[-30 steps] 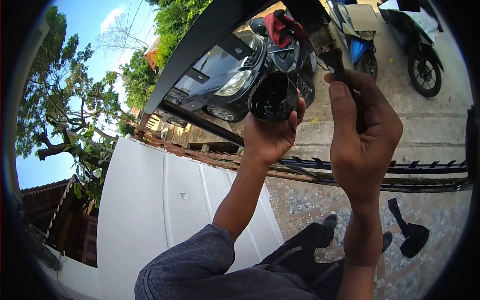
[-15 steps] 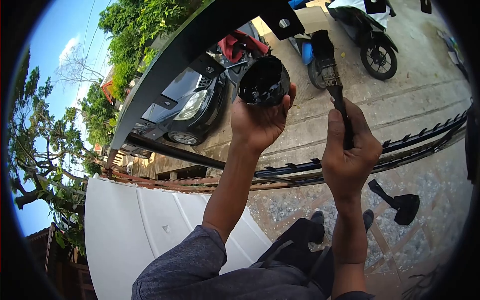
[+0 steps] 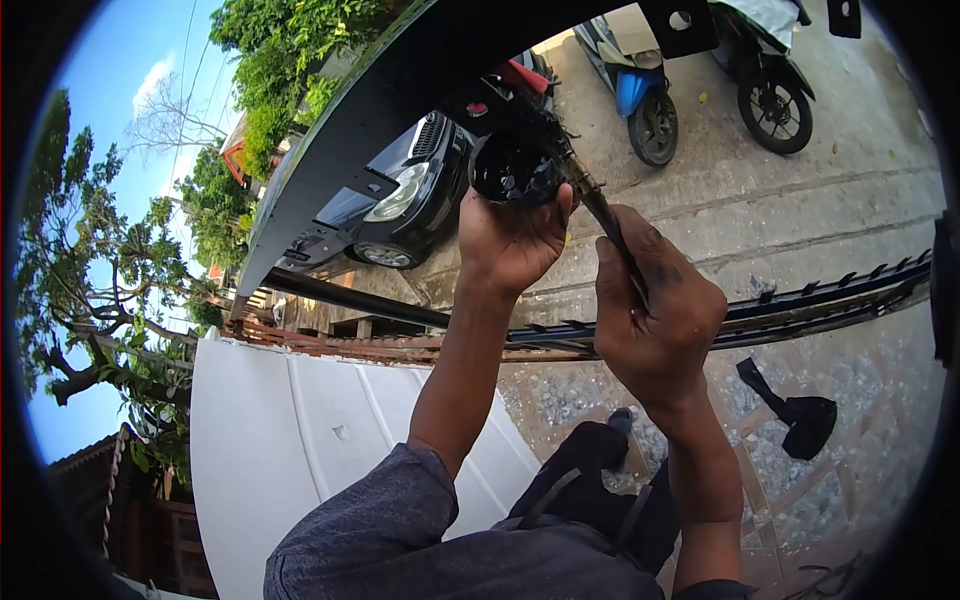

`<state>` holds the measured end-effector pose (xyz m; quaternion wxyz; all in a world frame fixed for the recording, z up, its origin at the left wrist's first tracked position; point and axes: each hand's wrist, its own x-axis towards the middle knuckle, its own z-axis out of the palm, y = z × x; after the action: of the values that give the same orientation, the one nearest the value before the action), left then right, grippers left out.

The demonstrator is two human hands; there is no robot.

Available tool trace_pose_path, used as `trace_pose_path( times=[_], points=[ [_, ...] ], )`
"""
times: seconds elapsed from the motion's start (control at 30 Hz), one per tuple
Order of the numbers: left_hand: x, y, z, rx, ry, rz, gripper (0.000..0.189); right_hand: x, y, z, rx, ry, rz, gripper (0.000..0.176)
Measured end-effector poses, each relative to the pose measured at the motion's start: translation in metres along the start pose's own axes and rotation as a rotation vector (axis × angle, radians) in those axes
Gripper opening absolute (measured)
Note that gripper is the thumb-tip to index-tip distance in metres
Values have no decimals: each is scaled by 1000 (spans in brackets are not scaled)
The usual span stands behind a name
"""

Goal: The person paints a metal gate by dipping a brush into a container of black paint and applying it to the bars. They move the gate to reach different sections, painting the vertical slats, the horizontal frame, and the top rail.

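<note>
My left hand (image 3: 512,245) is wrapped round a small black paint cup (image 3: 512,172), its open mouth tilted toward me with glossy black paint inside. In my right hand (image 3: 660,300) is the dark handle of a paintbrush (image 3: 592,180). The brush slants up to the left, and its black bristles lie at the cup's right rim, overlapping the dark metal behind. Just above both hands runs a black metal beam (image 3: 370,130) with tabs that have holes in them.
Below the hands crosses a black toothed rail (image 3: 790,312). A white panel (image 3: 330,425) stands at lower left. A dark cloth-like object (image 3: 808,425) lies on the tiled floor. Beyond are a parked car (image 3: 412,205), a blue-fronted scooter (image 3: 640,92) and a black motorcycle (image 3: 770,95).
My right hand has moved left, bringing the brush from upright beside the cup to slanting at its rim. The left hand still holds the cup. The view has shifted slightly.
</note>
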<state>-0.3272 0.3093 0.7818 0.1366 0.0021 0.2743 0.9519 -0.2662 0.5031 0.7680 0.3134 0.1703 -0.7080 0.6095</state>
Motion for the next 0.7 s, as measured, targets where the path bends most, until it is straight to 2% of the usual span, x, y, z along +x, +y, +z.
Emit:
trace_pose_path(
  times=[0.13,0.2,0.27,0.37,0.4,0.5,0.57,0.7],
  points=[
    [-10,0,12,-118,-40,-86,55,-4,-7,4,143,75,22,22],
    [-20,1,10,-69,-22,-43,55,-11,-15,7,224,89,45,20],
    [-34,9,-13,14,-34,3,53,-25,-24,15,296,14,91,17],
    [-62,19,-11,-49,170,5,47,-40,-40,48,346,-109,74,14],
    [-70,27,-21,-16,137,-9,46,-35,-47,61,364,-100,71,14],
    [-85,46,-39,118,146,150,48,-22,-58,97,392,-74,112,15],
    [-92,63,-44,-14,35,71,50,-26,-53,112,371,-50,205,15],
    [-86,77,-33,-90,9,-30,49,-45,-64,101,448,84,324,18]
  ],
)
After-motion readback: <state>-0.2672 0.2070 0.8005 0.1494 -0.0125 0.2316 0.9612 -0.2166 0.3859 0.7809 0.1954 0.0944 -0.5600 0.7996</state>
